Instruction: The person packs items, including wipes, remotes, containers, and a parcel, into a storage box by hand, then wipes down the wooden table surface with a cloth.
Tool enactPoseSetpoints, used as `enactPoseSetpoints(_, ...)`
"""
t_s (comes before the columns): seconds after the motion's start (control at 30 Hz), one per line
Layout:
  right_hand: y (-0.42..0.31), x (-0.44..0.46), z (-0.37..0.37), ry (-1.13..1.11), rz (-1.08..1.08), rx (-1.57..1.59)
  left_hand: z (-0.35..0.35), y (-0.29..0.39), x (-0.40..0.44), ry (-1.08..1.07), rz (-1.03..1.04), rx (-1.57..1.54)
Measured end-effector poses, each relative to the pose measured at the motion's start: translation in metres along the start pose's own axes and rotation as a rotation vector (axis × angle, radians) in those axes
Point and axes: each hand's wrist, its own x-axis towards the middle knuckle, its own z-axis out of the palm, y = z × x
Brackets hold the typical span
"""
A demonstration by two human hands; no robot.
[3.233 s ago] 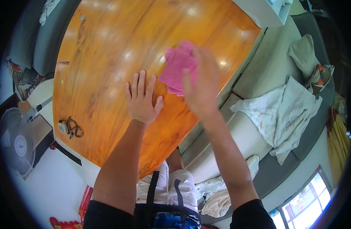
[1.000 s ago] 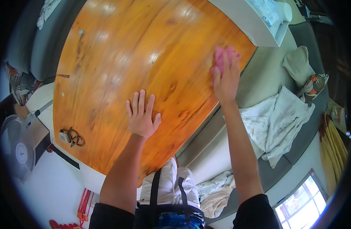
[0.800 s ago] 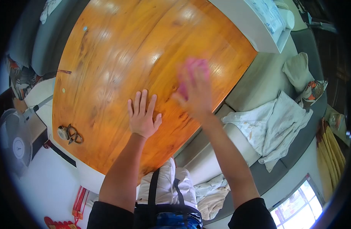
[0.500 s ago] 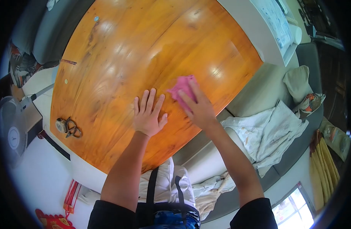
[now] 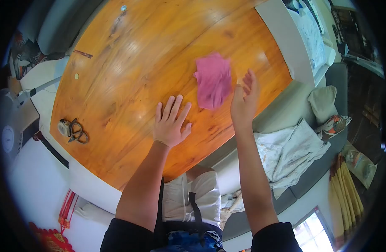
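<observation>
A pink cloth (image 5: 214, 80) lies on the glossy wooden table (image 5: 130, 92), spread wider than a bundle and blurred in part. Just right of it, a small gap away, is my right hand (image 5: 245, 97), turned on its side with loosely bent fingers and the thumb apart. Nothing shows in its grip. My left hand (image 5: 171, 125) rests palm down on the wood, fingers spread, below and left of the cloth.
Dark-handled scissors (image 5: 78, 132) and a small round object (image 5: 64, 127) sit at the table's left edge. A grey-white panel (image 5: 274, 40) borders the right side. White clothes (image 5: 289, 153) lie on the sofa, and a fan (image 5: 12, 138) stands at the left.
My right hand has come off the pink cloth and moved up and right. The cloth has opened out and shifted slightly up and right. My left hand still lies flat on the table.
</observation>
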Motion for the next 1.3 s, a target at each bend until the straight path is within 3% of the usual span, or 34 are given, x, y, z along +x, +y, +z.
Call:
enactPoseSetpoints(0.1,-0.006,0.003,0.012,-0.124,-0.374,-0.352,0.000,0.000,-0.001,-0.012,-0.014,-0.031)
enactPoseSetpoints(0.23,0.007,-0.004,0.046,-0.251,-0.561,-0.788,0.000,0.002,0.000,-0.003,-0.023,-0.041)
enactPoseSetpoints(0.37,0.036,-0.004,0.061,-0.295,-0.612,-0.825,-0.002,0.001,0.000,0.017,-0.034,-0.064)
enactPoseSetpoints(0.63,0.008,0.081,0.105,-0.222,-0.924,-0.723,-0.003,0.002,0.003,-0.013,-0.051,-0.046)
enactPoseSetpoints(0.77,-0.006,0.094,0.127,-0.216,-0.873,-0.696,-0.003,0.004,0.000,-0.016,-0.061,-0.067)
enactPoseSetpoints(0.93,0.029,0.026,0.064,-0.448,-0.785,-0.698,-0.016,0.007,0.002,-0.061,-0.090,-0.169)
enactPoseSetpoints(1.0,0.025,0.035,0.066,-0.443,-0.828,-0.680,-0.025,0.004,0.007,-0.077,-0.089,-0.217)
enactPoseSetpoints(1.1,0.006,0.067,0.088,-0.410,-0.855,-0.665,-0.044,-0.006,0.038,0.109,-0.445,-0.039)
enactPoseSetpoints(1.23,-0.026,0.113,0.133,-0.257,-0.845,-0.616,-0.047,-0.046,0.080,0.285,-0.622,0.045)
enactPoseSetpoints(1.3,-0.014,0.105,0.124,-0.314,-0.834,-0.566,-0.043,-0.053,0.089,0.291,-0.652,0.046)
